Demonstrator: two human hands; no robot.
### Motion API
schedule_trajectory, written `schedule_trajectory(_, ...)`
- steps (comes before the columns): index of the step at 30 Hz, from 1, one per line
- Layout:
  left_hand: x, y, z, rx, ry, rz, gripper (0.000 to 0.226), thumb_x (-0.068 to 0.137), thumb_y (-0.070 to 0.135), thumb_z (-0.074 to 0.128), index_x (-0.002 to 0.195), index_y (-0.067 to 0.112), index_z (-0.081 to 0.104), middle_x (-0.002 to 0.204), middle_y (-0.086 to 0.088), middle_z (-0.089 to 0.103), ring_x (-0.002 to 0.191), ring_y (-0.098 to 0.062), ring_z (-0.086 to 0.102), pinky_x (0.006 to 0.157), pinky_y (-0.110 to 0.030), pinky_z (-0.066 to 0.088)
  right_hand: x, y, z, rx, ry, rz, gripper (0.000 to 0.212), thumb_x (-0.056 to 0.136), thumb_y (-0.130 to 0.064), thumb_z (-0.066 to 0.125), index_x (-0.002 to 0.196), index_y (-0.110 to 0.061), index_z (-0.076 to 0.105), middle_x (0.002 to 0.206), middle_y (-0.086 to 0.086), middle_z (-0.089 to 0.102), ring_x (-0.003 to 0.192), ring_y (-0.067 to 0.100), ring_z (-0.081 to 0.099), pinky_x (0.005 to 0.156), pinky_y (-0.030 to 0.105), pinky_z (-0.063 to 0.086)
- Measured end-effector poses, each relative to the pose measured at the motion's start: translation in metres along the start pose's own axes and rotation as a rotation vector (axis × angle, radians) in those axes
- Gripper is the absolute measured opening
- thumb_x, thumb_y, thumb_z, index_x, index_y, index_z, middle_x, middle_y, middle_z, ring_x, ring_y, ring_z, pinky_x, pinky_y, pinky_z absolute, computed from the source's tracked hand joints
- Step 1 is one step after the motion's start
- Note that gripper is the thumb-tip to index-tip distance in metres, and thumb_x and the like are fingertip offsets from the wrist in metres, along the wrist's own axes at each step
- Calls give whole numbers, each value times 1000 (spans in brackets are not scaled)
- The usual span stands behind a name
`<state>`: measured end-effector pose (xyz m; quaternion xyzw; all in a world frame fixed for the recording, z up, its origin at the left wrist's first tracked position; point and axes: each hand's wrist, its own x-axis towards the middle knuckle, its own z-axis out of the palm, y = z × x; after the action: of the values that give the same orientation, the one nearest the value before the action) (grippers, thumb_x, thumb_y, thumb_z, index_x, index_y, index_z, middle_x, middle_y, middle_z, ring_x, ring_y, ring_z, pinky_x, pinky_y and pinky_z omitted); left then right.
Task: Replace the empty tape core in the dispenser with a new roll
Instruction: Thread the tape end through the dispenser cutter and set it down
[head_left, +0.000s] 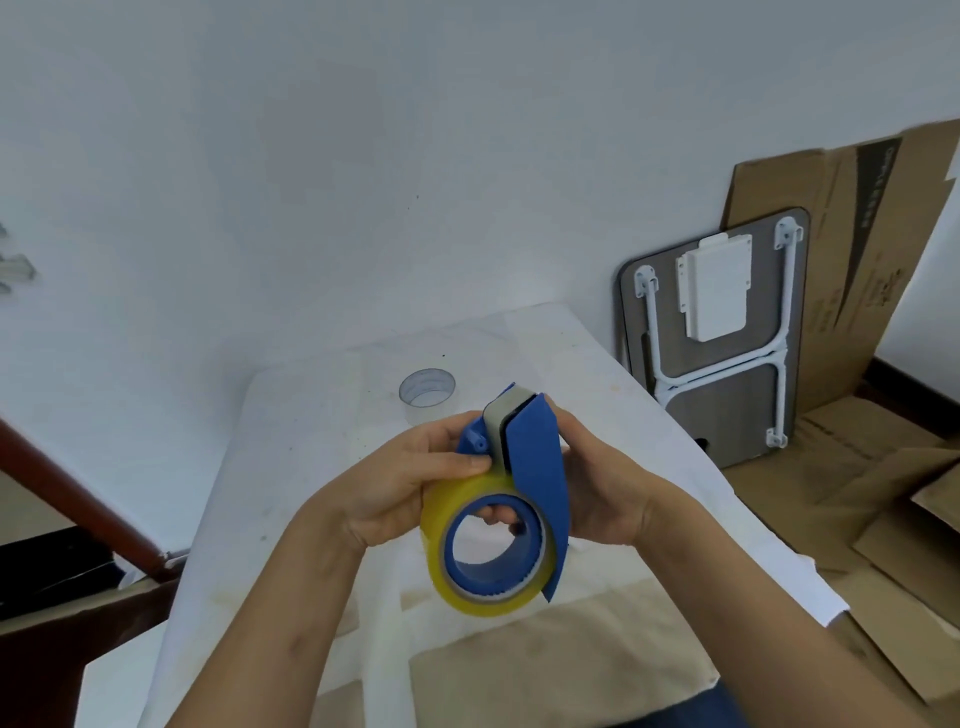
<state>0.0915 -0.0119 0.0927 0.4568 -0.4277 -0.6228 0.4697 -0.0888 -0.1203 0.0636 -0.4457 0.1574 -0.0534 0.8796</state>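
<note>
I hold a blue tape dispenser (535, 457) above the table with both hands. A yellowish roll of tape (441, 551) sits around its blue hub. My left hand (410, 483) grips the dispenser's left side, with the thumb by the grey metal blade plate (498, 421) and fingers showing through the hub. My right hand (597, 493) holds the right side behind the blue side plate. On the table behind the hands lies a clear, nearly see-through tape core (427, 391).
The table (291, 467) is covered in white paper with brownish patches near me. A folded grey lap table (727, 338) and flattened cardboard (857, 218) lean on the wall at the right. A dark wooden rail (78, 488) runs at the left.
</note>
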Motion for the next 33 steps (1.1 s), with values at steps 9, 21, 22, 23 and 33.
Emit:
schedule_trajectory(9, -2, 8, -17, 559, 558, -3, 23, 92, 18, 65, 112, 31, 67, 119, 2, 67, 117, -18, 61, 97, -30, 47, 11, 8, 16, -195, 268, -118, 54, 76, -63, 55, 114, -27, 68, 102, -1, 77, 91, 15, 70, 82, 34, 56)
schedule_trajectory(21, 0, -14, 4, 1576, 974, 737, 17, 92, 25, 67, 106, 28, 76, 108, 6, 70, 100, -20, 60, 85, -31, 29, 36, 1, 32, -529, 799, -208, 51, 80, -68, 58, 110, -26, 57, 100, -8, 65, 88, 11, 61, 73, 29, 47)
schedule_trajectory(22, 1, -15, 1, 1596, 983, 751, 17, 91, 25, 67, 106, 27, 76, 107, 5, 70, 99, -21, 60, 84, -31, 30, 37, 1, 32, -534, 811, -217, 51, 80, -67, 59, 112, -27, 56, 102, -7, 65, 89, 11, 61, 72, 28, 46)
schedule_trajectory(23, 2, -16, -1, 1609, 987, 763, 17, 91, 24, 67, 105, 26, 76, 107, 4, 70, 98, -21, 60, 84, -31, 31, 37, 2, 31, -541, 819, -229, 52, 81, -66, 59, 114, -27, 56, 105, -6, 65, 91, 13, 61, 71, 28, 46)
schedule_trajectory(33, 24, -22, -23, 1623, 948, 623, 18, 87, 16, 72, 105, 12, 73, 103, -5, 70, 87, -26, 65, 79, -36, 43, 44, -3, 27, -702, 796, -233, 40, 93, -41, 59, 126, -26, 43, 99, -3, 60, 78, 10, 58, 59, 24, 44)
